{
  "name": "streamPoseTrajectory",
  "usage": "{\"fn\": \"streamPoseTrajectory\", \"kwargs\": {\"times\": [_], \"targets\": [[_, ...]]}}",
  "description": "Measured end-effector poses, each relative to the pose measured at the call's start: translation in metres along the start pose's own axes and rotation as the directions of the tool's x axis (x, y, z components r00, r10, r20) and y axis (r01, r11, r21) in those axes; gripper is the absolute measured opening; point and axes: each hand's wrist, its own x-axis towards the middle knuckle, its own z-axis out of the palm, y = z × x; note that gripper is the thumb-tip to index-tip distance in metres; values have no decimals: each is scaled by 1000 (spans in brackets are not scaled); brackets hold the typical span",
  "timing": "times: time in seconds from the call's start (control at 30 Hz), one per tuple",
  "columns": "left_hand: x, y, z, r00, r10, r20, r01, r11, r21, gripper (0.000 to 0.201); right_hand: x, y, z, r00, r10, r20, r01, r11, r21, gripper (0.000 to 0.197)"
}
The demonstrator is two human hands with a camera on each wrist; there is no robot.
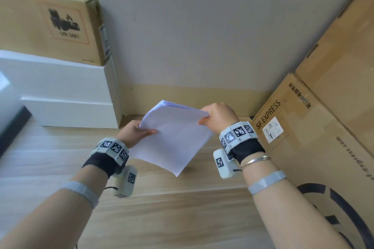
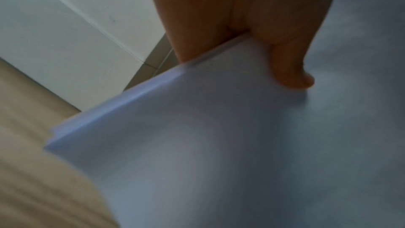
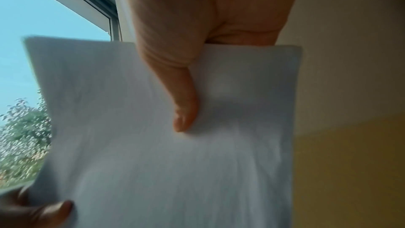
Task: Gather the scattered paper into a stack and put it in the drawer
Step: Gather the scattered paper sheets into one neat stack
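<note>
**Figure: The pale wood-grain surface and the objects resting on it**

We see a light wooden surface [image 1: 172, 208] running up to a grey wall. At its left edge we note a white stepped unit [image 1: 66, 95], which bears a brown carton marked UN 3481 [image 1: 50, 26]. Along the right side we find a carton printed SF EXPRESS [image 1: 303, 147], with a larger plain carton [image 1: 344, 56] just behind it, the two touching.

White paper stack [image 1: 172, 137], brown cardboard boxes [image 1: 315, 137], pale wood-grain tabletop [image 1: 162, 208].
</note>
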Motion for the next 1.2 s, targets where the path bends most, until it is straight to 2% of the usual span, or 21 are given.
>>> {"fn": "streamPoseTrajectory", "kwargs": {"times": [0.07,0.13,0.2,0.27,0.33,0.37,0.43,0.5,0.63,0.8,0.97,1.03,1.1,1.2], "targets": [[-5,-8,2,997,-11,-73,6,998,-70,18,1,8,3,993,51,-103,-34,987,154,9],[-11,-16,7,990,-32,-138,12,990,-142,19,1,18,10,975,110,-194,-20,910,414,23],[-17,-25,12,982,-62,-178,26,979,-201,20,-5,23,24,974,129,-184,22,759,651,46],[-21,-31,18,978,-92,-188,41,965,-259,19,-12,22,41,983,142,-118,19,558,830,63],[-23,-37,22,974,-117,-192,52,948,-314,15,-17,19,61,984,177,-10,-46,306,951,63],[-23,-41,24,974,-125,-190,53,937,-346,12,-20,16,67,983,180,35,-81,255,964,54],[-23,-47,26,973,-125,-197,39,920,-391,12,-25,7,74,975,209,80,-144,313,939,34],[-22,-51,27,974,-116,-195,33,923,-383,17,-27,4,79,971,231,63,-140,336,931,29],[-24,-49,23,989,-76,-128,22,926,-378,27,-25,7,84,964,262,44,-130,320,938,27],[-21,-48,14,987,-66,-147,-1,910,-415,39,-28,8,99,966,248,76,-151,299,942,31],[-21,-42,19,980,-62,-188,-30,893,-449,28,-27,5,101,968,242,66,-145,329,933,30],[-23,-44,19,980,-64,-188,-33,880,-474,30,-28,6,104,966,248,73,-153,321,935,29],[-25,-50,20,985,-89,-146,0,855,-519,40,-31,6,110,963,250,100,-179,321,930,30],[-27,-53,24,990,-101,-95,38,857,-514,30,-35,5,119,961,251,118,-199,327,924,31]]}}
